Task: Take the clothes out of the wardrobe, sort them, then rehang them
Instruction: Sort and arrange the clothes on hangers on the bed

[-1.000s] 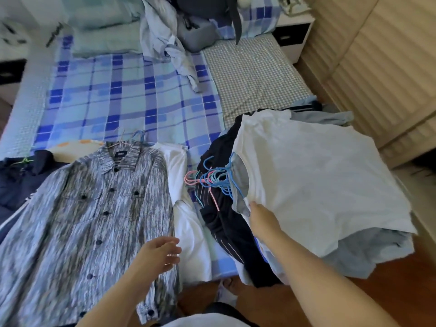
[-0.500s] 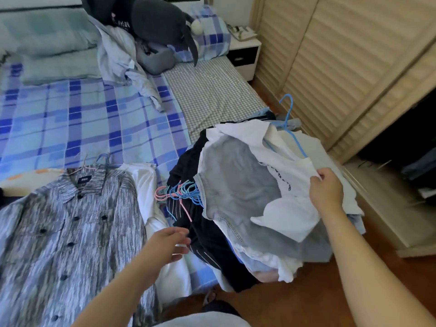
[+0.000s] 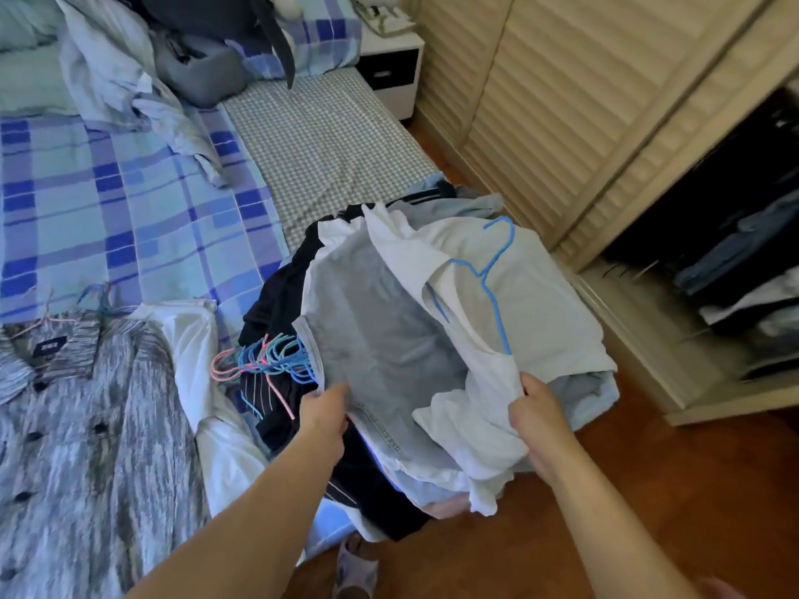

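Observation:
A heap of clothes lies on the bed's near right corner. On top is a white T-shirt (image 3: 510, 270) on a blue hanger (image 3: 493, 274), folded back over a pale grey-blue garment (image 3: 389, 335). My right hand (image 3: 538, 419) grips the white T-shirt's lower edge. My left hand (image 3: 324, 410) holds the edge of the grey-blue garment. A bunch of blue and pink hangers (image 3: 268, 361) sticks out of the heap's left side, over dark clothes (image 3: 281, 296). A grey streaked button shirt (image 3: 86, 425) lies flat at the left, with a white garment (image 3: 194, 352) beside it.
The bed has a blue plaid sheet (image 3: 129, 201) and a checked sheet (image 3: 328, 140). Bedding and a grey bag (image 3: 199, 75) are piled at its head. A white nightstand (image 3: 389, 67) stands beyond. The louvred wardrobe (image 3: 562, 101) is at right, open on folded clothes (image 3: 735, 261). Wooden floor (image 3: 670, 469) below.
My left hand moved right and took hold of the grey-blue garment's edge. My right hand dropped lower with the white T-shirt, whose hanger now lies flatter. The view shifted slightly.

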The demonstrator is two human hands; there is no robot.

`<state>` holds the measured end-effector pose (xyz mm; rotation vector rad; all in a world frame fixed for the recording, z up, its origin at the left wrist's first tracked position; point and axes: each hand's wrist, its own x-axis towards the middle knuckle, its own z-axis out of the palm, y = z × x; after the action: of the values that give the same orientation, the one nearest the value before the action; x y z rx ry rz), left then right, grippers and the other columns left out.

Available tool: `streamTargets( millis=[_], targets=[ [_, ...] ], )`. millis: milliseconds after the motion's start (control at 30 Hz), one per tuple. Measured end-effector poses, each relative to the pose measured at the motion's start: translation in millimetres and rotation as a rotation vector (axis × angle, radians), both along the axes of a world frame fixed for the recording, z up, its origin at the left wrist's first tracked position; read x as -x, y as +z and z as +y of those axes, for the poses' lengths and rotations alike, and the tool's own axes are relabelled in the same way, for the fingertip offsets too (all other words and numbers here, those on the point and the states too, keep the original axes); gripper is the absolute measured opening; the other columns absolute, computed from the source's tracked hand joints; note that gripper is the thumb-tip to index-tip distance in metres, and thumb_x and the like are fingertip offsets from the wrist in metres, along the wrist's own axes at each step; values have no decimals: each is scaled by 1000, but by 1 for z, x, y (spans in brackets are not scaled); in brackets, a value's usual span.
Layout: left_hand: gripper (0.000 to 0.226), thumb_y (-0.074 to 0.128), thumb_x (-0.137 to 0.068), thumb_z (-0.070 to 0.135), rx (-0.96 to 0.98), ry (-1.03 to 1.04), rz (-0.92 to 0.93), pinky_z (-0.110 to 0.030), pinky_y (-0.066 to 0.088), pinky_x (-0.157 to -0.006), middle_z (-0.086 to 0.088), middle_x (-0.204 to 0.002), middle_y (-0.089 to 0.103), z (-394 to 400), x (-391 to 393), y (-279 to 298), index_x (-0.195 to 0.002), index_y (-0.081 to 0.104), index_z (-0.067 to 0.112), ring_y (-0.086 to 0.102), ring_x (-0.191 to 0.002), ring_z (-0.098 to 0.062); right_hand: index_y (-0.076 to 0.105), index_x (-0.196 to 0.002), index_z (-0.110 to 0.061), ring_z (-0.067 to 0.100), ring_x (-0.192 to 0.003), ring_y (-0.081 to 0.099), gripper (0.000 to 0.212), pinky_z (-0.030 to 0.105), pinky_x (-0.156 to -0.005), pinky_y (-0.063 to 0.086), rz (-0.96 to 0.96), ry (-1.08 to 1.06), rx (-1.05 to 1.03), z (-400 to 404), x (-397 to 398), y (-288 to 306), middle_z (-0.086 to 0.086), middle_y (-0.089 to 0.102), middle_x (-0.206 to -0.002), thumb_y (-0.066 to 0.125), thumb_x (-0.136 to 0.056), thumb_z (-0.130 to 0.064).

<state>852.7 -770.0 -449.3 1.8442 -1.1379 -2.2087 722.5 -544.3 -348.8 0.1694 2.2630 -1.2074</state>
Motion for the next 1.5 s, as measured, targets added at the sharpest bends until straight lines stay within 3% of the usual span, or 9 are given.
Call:
streamTargets(
  millis=[167, 367, 500, 767, 934, 1034, 1134, 1301, 1501],
  targets=[
    [9, 66, -88, 12, 39, -33, 16, -33, 40, -65, -9, -83, 55, 15, 55, 8, -86, 57, 13, 45, -66, -21, 69, -89, -26, 29, -91, 66, 56, 40, -77, 54, 99, -213, 117, 40, 33, 51, 5, 72, -94, 34, -79, 17],
    [35, 66, -82, 16, -109, -67, 28, -29, 45, -52, -13, -77, 59, 8, 69, -3, -116, 62, 6, 53, -58, -25, 69, -86, -31, 29, -91, 69, 62, 42, -74, 56, 215, -311, 146, 58, 51, 110, 1, 74, -92, 32, -75, 17],
    [31, 65, -85, 4, -111, 97, 66, -29, 46, -51, -12, -72, 50, 14, 52, -11, -111, 50, 14, 47, -54, -22, 72, -84, -38, 30, -95, 70, 68, 56, -83, 58, 203, -282, 111, 59, 43, 108, -1, 75, -94, 32, -74, 15],
    [19, 58, -90, 0, -202, 23, 285, -27, 50, -54, -11, -82, 61, 18, 65, -8, -105, 62, 11, 56, -67, -19, 69, -101, -31, 24, -95, 70, 59, 48, -84, 59, 105, -402, 168, 60, 2, 71, -1, 73, -106, 33, -85, 13],
    [17, 58, -92, -2, -78, -263, 534, -30, 51, -60, -3, -70, 65, 20, 121, 96, -99, 61, 12, 65, -65, -16, 69, -87, -29, 31, -91, 69, 58, 50, -81, 59, 240, -501, 162, 78, 26, 113, 6, 74, -96, 32, -81, 15],
    [28, 58, -91, -9, 56, -357, 686, -34, 59, -67, -14, -97, 71, 16, 159, 188, -116, 59, 3, 70, -86, -27, 67, -86, -23, 37, -86, 68, 41, 56, -77, 59, 402, -480, 106, 88, 48, 157, 12, 72, -91, 38, -82, 6],
    [26, 53, -88, -14, 133, -311, 910, -44, 59, -82, -18, -91, 58, 14, 185, 297, -107, 52, 4, 63, -91, -34, 62, -85, -13, 36, -77, 65, 30, 42, -63, 54, 606, -446, 52, 93, 72, 209, 14, 67, -82, 40, -71, 3],
    [34, 48, -70, -8, 305, -175, 1251, -36, 55, -65, -11, -76, 50, -23, 172, 456, -102, 49, 4, 57, -71, -27, 54, -73, -6, 27, -72, 50, 18, 32, -54, 34, 861, -375, -47, 86, 88, 280, 12, 58, -76, 45, -78, 9],
    [50, 47, -51, -7, 651, -95, 1103, -46, 51, -72, -14, -79, 51, -92, 76, 511, -99, 58, 0, 54, -75, -33, 58, -77, -7, 35, -76, 51, 14, 40, -62, 41, 1002, -176, -146, 32, 77, 278, 14, 58, -83, 50, -83, 2]
  ],
)
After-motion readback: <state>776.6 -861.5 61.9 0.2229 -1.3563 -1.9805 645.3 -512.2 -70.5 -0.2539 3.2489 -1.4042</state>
